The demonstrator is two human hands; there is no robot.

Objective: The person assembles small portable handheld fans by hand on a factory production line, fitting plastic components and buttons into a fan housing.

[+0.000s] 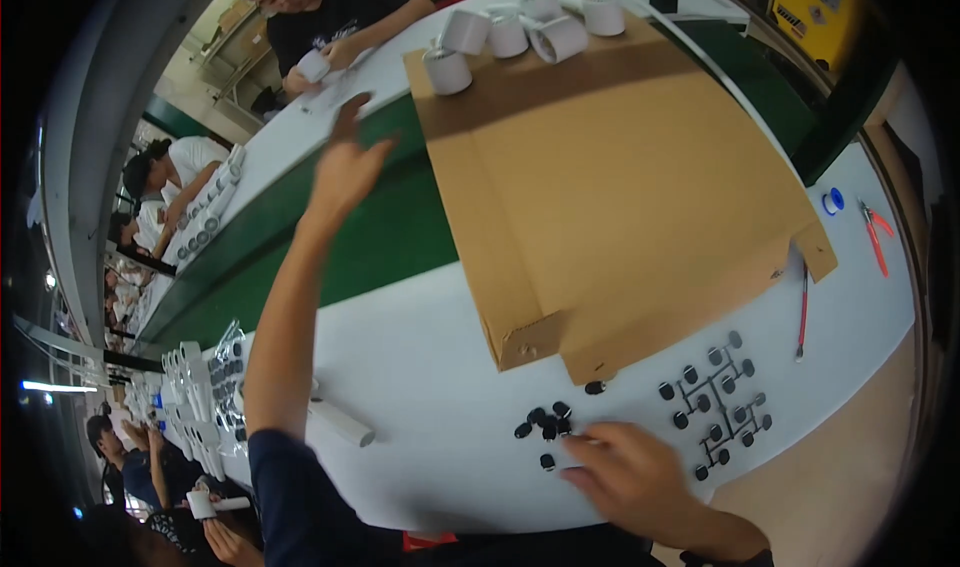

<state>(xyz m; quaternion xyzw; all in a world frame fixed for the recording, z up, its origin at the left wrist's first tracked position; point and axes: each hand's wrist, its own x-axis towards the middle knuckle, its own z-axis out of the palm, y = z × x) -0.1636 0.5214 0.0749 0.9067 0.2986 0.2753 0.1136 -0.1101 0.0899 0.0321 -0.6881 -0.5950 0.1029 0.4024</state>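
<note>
My left hand (350, 167) is stretched far forward over the green conveyor belt (400, 217), fingers apart and slightly blurred, with nothing visible in it. Close to the table's front edge, my right hand (635, 477) reaches in from the right, its thumb and forefinger apart beside a loose cluster of small round black caps (548, 425). The forefinger is next to or touching one of them; I cannot tell which. To its right lies a branching black moulded frame (722, 402) with several similar caps attached.
A large flat cardboard sheet (620, 197) spans belt and table, with several white cylindrical housings (560, 39) at its far end. Red-handled pliers (876, 242), a blue spool (833, 201) and a red tool (803, 312) lie right. A white tube (342, 422) lies left. Co-workers sit across the belt.
</note>
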